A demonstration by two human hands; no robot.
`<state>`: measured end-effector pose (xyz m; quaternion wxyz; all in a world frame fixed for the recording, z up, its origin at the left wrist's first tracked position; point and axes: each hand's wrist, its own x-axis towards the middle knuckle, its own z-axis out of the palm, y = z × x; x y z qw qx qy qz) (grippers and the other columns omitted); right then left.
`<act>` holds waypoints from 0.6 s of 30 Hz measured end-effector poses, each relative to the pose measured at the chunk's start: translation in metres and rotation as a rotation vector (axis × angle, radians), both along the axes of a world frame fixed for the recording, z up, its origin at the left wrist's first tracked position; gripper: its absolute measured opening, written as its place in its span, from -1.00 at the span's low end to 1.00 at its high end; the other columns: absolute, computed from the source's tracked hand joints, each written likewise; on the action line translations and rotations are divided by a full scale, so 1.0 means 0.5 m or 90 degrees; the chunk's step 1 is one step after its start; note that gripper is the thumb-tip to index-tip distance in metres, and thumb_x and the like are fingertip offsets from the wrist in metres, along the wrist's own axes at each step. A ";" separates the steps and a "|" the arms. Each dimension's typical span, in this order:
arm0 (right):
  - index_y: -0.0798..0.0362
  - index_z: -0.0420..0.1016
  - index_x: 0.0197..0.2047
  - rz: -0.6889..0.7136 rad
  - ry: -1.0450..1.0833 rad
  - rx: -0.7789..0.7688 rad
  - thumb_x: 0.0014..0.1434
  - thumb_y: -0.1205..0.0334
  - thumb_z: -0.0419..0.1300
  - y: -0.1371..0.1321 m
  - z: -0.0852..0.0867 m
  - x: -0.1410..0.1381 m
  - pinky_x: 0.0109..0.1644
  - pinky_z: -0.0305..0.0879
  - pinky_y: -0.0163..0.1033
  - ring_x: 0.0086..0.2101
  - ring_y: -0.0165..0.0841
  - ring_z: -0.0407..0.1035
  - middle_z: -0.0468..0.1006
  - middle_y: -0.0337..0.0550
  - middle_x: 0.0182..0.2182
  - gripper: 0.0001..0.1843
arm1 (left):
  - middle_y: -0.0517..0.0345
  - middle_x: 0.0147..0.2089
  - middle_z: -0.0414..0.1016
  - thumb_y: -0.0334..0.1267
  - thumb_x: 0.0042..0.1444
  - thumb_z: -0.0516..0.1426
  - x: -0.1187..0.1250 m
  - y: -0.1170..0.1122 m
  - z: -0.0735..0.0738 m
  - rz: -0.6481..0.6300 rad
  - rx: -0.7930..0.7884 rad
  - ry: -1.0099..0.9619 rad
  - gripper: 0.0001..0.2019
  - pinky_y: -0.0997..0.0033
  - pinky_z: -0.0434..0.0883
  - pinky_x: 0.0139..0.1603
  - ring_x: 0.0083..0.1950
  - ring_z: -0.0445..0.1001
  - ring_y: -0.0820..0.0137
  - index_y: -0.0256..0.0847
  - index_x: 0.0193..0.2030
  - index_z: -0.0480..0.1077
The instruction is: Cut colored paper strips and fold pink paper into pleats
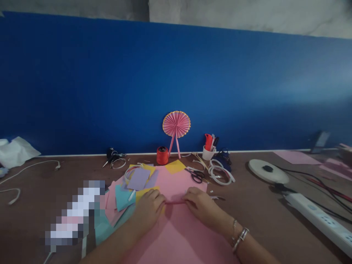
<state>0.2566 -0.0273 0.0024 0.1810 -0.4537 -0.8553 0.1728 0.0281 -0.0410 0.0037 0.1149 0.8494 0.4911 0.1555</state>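
Observation:
A large pink paper sheet (176, 234) lies on the brown table (261, 216) in front of me. My left hand (150, 209) and my right hand (202, 206) both pinch a narrow fold (175, 201) at the sheet's far edge, fingers curled down onto it. Bracelets ring my right wrist (239, 236). Just beyond the fold lies another pink sheet (176, 181). Purple, teal and yellow paper pieces (134, 185) are scattered to the left of my left hand.
A pink pleated paper fan (176, 124) leans on the blue wall. Near it stand a red spool (162, 155) and a white cup of pens (209, 150). Black scissors (195, 175), white hoops (220, 174), a power strip (321, 220) and cables (30, 167) lie around.

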 end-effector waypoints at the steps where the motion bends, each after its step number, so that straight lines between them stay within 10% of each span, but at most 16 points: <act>1: 0.06 0.50 -0.21 -0.013 0.013 -0.006 0.15 0.46 0.03 0.001 0.001 0.001 -0.18 0.17 -0.29 -0.25 -0.34 0.32 0.48 -0.12 -0.32 -0.74 | 0.07 -0.19 0.48 -0.39 0.24 -0.06 -0.002 0.000 0.004 0.009 -0.015 -0.024 -0.76 0.25 0.30 -0.04 -0.11 0.40 0.28 -0.19 -0.21 0.44; 18: 0.09 0.46 -0.31 -0.075 0.137 -0.030 0.13 0.43 0.04 0.016 -0.018 0.005 -0.25 0.22 -0.29 -0.32 -0.34 0.34 0.50 -0.14 -0.36 -0.82 | 0.05 -0.25 0.47 -0.34 0.18 -0.04 -0.011 0.027 -0.014 0.083 -0.066 -0.202 -0.73 0.29 0.35 -0.09 -0.15 0.44 0.30 -0.18 -0.28 0.51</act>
